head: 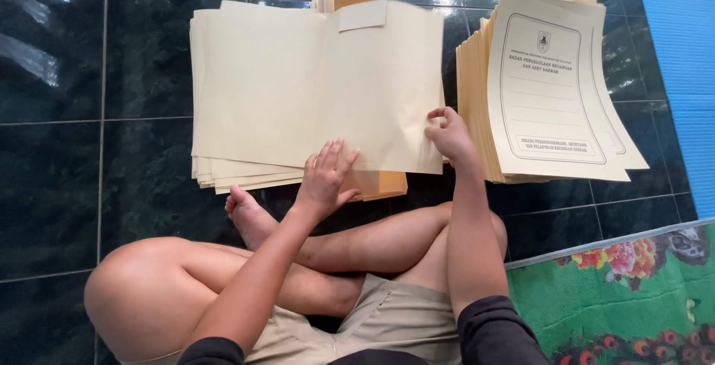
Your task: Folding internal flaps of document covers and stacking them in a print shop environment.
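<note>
Presently, floor [134, 59]: dark glossy tile, bearing everything.
Open folder pile [298, 89]: landmark, fanned unevenly; a nudge could slide sheets off.
Printed stack [551, 89]: right of pile, leaning.
Right hand [449, 135]: grip pinching top sheet's right edge; may crease it.
Left hand [325, 175]: grip released, flat on pile's near edge.

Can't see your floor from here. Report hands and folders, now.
Left hand flat on open cream folder. Right hand pinching its right edge. Second folder stack alongside, right. Nothing in the way.
</note>
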